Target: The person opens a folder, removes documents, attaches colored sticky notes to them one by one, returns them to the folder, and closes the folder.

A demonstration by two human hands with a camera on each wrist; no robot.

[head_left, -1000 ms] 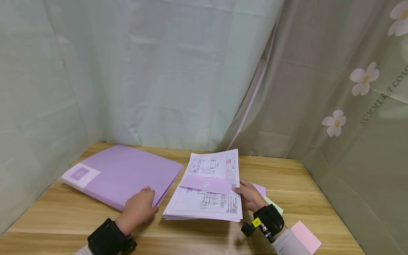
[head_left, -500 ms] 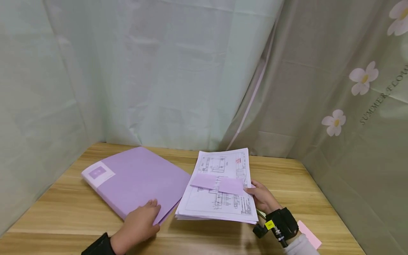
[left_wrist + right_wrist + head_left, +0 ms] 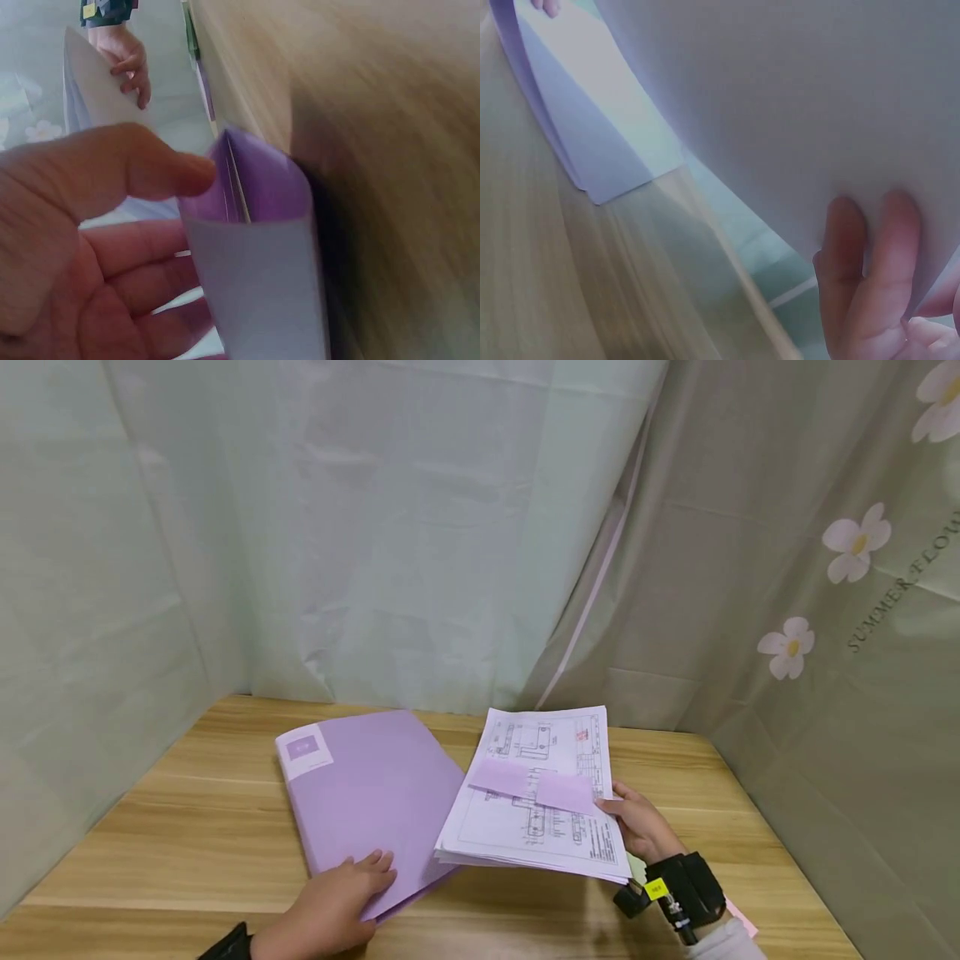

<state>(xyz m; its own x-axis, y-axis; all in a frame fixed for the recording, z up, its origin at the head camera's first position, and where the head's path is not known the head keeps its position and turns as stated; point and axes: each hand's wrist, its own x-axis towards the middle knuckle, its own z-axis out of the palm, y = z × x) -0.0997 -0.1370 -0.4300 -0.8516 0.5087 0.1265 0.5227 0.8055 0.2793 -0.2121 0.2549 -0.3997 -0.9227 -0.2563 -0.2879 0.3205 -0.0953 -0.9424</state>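
Observation:
A lilac folder (image 3: 390, 777) with a white label on its spine lies angled on the table. My left hand (image 3: 330, 902) rests on its near edge, fingers stretched over the cover. In the left wrist view, the thumb touches the edge of the folder's hollow end (image 3: 255, 180). My right hand (image 3: 641, 827) holds a stack of printed drawing sheets (image 3: 480, 837) by its right edge, thumb on top and fingers (image 3: 891, 247) underneath. The stack is tilted above the table and overlaps the folder's right side in the head view. Two lilac paper slips (image 3: 566, 792) lie on the top sheet.
Under the right forearm, partly hidden, lie a green paper piece (image 3: 636, 867) and a pink one (image 3: 741, 918). The wooden table (image 3: 150, 852) ends at curtains (image 3: 420, 568) behind and at both sides.
The folder has slid right and turned clockwise under my left hand, closer to the stack. My right hand has carried the sheets a little to the right.

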